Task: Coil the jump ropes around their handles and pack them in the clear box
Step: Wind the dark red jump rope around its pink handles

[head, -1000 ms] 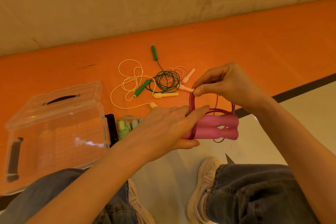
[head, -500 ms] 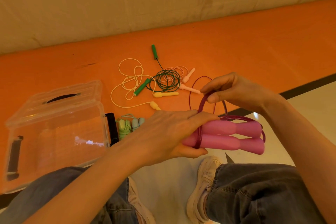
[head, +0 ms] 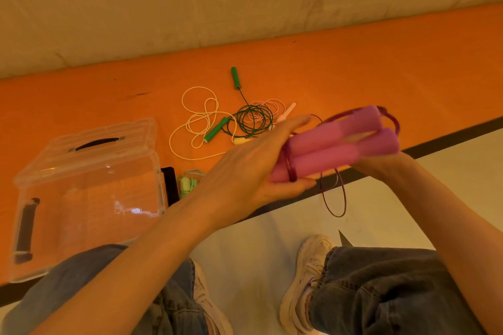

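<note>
box (head: pixel 87 193) at left, loose ropes (head: pixel 231 119) behind hands (head: pixel 245 171), shoes (head: pixel 307 280) below

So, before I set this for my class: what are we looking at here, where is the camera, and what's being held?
There is no machine here: a person works with bare hands. The one picture comes from a camera worn on the head, looking down past the knees and shoes. The left hand holds two pink handles side by side, thumb underneath, with dark purple cord wrapped round them. The right hand is mostly hidden behind the handles; a loose loop of cord hangs below. On the orange mat lie uncoiled ropes: a green one, a cream one and a pale pink one. The clear box stands at left, with a light green rope beside it.
</note>
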Available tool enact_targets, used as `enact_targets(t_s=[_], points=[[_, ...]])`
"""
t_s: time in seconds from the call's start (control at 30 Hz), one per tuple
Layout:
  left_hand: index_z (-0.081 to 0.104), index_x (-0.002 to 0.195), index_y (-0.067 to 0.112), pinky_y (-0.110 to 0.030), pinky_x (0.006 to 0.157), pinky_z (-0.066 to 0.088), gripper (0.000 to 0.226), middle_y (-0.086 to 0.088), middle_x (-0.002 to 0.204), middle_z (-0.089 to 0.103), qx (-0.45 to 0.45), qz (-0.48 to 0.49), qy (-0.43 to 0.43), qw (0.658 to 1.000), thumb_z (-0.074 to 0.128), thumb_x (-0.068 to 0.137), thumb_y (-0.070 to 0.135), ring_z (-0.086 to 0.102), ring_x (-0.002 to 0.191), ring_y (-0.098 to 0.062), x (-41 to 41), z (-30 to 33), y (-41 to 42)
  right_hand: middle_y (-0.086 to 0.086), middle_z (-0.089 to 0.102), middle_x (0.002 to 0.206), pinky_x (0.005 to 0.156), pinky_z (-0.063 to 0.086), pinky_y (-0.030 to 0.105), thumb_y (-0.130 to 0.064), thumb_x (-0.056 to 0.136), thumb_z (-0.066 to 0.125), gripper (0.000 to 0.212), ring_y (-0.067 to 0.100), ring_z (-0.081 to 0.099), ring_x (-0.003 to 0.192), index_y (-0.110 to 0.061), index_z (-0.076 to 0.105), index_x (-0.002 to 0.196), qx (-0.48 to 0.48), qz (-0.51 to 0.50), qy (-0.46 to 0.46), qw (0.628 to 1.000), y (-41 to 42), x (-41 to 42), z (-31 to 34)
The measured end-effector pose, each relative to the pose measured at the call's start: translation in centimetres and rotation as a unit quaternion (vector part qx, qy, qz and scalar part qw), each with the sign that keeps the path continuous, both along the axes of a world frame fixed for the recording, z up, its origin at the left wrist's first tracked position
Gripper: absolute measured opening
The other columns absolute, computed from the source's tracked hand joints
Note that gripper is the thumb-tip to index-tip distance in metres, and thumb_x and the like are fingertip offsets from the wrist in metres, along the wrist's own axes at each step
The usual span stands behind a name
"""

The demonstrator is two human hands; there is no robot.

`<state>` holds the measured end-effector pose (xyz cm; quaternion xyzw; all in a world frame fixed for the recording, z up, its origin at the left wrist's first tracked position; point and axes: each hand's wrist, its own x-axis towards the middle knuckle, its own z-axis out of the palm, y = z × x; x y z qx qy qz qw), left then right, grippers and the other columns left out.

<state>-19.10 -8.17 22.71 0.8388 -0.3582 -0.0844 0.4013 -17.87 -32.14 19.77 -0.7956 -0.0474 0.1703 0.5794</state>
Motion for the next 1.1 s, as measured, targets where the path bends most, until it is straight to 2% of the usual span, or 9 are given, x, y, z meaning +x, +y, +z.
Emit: enact_targets(t_s=[0.1, 0.2, 0.3, 0.37, 0.47, 0.6, 0.77, 0.9, 1.1], points=[[0.016, 0.147, 0.037, -0.03, 0.082, 0.046, 0.088, 0.01, 0.115, 0.055, -0.034, 0.054, 0.018, 0.998, 0.069, 0.078, 0.051, 0.057, 0.096, -0.008, 0.3, -0.1, -0.1, -0.013, 0.07, 0.07, 0.063, 0.05, 0.011, -0.005, 0.087, 0.059, 0.014, -0.001, 0.066, 0.07, -0.016, 0.064, 0.08, -0.011, -0.024, -0.023, 0.999, 1.8, -0.7, 0.7], [0.019, 0.149, 0.028, -0.024, 0.077, 0.042, 0.087, 0.01, 0.116, 0.053, -0.023, 0.083, -0.01, 0.996, 0.068, 0.08, 0.048, 0.053, 0.096, -0.006, 0.7, -0.3, -0.1, -0.004, 0.072, 0.071, 0.066, 0.055, 0.017, -0.009, 0.085, 0.061, 0.009, 0.007, 0.067, 0.067, -0.014, 0.068, 0.088, 0.021, -0.01, -0.013, 1.0, 3.1, -0.9, 1.5], [0.026, 0.147, 0.021, -0.02, 0.076, 0.037, 0.084, 0.004, 0.128, 0.052, 0.016, 0.101, -0.054, 0.993, 0.059, 0.079, 0.057, 0.048, 0.102, -0.006, 1.1, -0.6, -0.1, 0.004, 0.073, 0.078, 0.07, 0.057, 0.025, -0.017, 0.082, 0.064, 0.018, 0.015, 0.065, 0.066, -0.01, 0.072, 0.096, 0.001, 0.001, -0.01, 1.0, 3.3, -1.1, 1.2], [0.032, 0.145, 0.018, -0.021, 0.08, 0.038, 0.078, 0.0, 0.133, 0.052, 0.025, 0.103, -0.069, 0.992, 0.063, 0.081, 0.052, 0.05, 0.11, -0.011, 1.3, -0.8, -0.1, 0.008, 0.073, 0.082, 0.069, 0.057, 0.026, -0.02, 0.08, 0.066, 0.023, 0.02, 0.065, 0.068, -0.008, 0.072, 0.099, 0.002, 0.001, -0.005, 1.0, 3.5, -1.2, 1.2], [0.039, 0.139, 0.016, -0.021, 0.076, 0.038, 0.069, -0.001, 0.127, 0.054, 0.039, 0.108, -0.095, 0.989, 0.068, 0.083, 0.044, 0.053, 0.106, -0.014, 1.5, -1.1, 0.1, 0.012, 0.073, 0.086, 0.069, 0.055, 0.024, -0.02, 0.079, 0.067, 0.024, 0.023, 0.065, 0.071, -0.006, 0.072, 0.099, 0.004, 0.013, 0.008, 1.0, 4.1, -1.5, 1.2], [0.044, 0.132, 0.015, -0.023, 0.07, 0.039, 0.062, -0.001, 0.117, 0.057, 0.043, 0.124, -0.109, 0.985, 0.068, 0.083, 0.044, 0.055, 0.098, -0.016, 1.7, -1.2, 0.3, 0.011, 0.073, 0.082, 0.068, 0.056, 0.023, -0.016, 0.079, 0.066, 0.018, 0.019, 0.065, 0.068, -0.007, 0.072, 0.094, 0.019, 0.017, 0.011, 1.0, 4.7, -2.1, 1.9], [0.045, 0.129, 0.014, -0.035, 0.07, 0.047, 0.06, -0.002, 0.113, 0.056, 0.044, 0.135, -0.109, 0.984, 0.062, 0.082, 0.049, 0.055, 0.094, -0.018, 1.5, -1.3, 0.1, 0.011, 0.073, 0.082, 0.066, 0.055, 0.021, -0.008, 0.083, 0.063, 0.013, 0.014, 0.065, 0.065, -0.005, 0.071, 0.093, 0.025, 0.018, 0.007, 0.999, 5.0, -2.8, 2.7], [0.045, 0.129, 0.016, -0.034, 0.069, 0.047, 0.064, 0.0, 0.114, 0.052, 0.036, 0.14, -0.103, 0.984, 0.051, 0.081, 0.058, 0.053, 0.093, -0.016, 1.6, -1.1, 0.0, 0.003, 0.073, 0.077, 0.065, 0.054, 0.018, -0.007, 0.085, 0.062, 0.013, 0.011, 0.065, 0.063, -0.007, 0.071, 0.094, 0.016, 0.017, 0.018, 1.0, 4.8, -3.0, 3.1], [0.042, 0.136, 0.018, -0.035, 0.073, 0.049, 0.069, 0.003, 0.121, 0.055, 0.036, 0.143, -0.109, 0.983, 0.061, 0.081, 0.055, 0.056, 0.101, -0.016, 1.6, -1.5, 0.1, -0.002, 0.073, 0.075, 0.065, 0.054, 0.017, -0.008, 0.085, 0.062, 0.013, 0.008, 0.064, 0.063, -0.008, 0.072, 0.094, -0.018, 0.017, 0.035, 0.999, 5.2, -2.9, 3.4]])
